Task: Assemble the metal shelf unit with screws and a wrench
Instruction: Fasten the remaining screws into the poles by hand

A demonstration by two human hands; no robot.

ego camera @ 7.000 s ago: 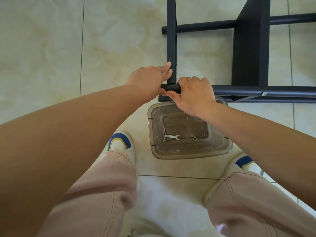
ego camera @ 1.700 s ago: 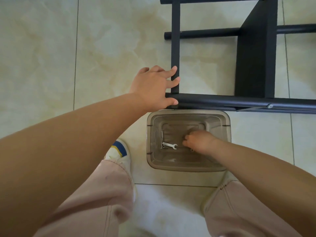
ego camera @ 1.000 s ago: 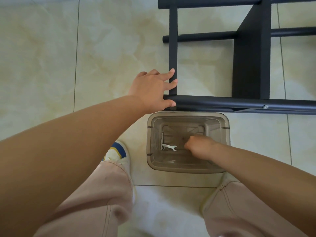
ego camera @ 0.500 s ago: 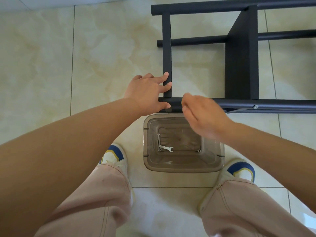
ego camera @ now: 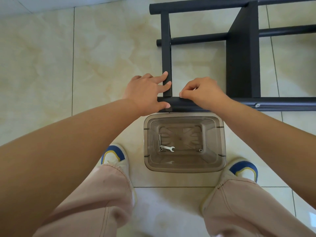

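The black metal shelf frame (ego camera: 273, 103) lies on its side on the tiled floor. My left hand (ego camera: 145, 93) steadies its near left corner, with straight fingers against the flat cross strip (ego camera: 166, 48) and the thumb on the round tube. My right hand (ego camera: 203, 93) sits on the same tube just right of that joint, fingertips pinched on a small screw that shows only as a pale glint. A silver wrench (ego camera: 168, 147) lies in the clear plastic bin (ego camera: 222, 142) below the tube.
The bin also holds a loose screw (ego camera: 200, 150) and a long bolt (ego camera: 159, 141). A fitted screw (ego camera: 257, 105) shows further right on the tube. A black shelf panel (ego camera: 242, 57) stands in the frame. My shoes flank the bin.
My right hand came up out of the bin and moved to the tube beside the corner joint, fingertips now pinched. One screw fewer lies in the bin. My left hand stayed on the corner.
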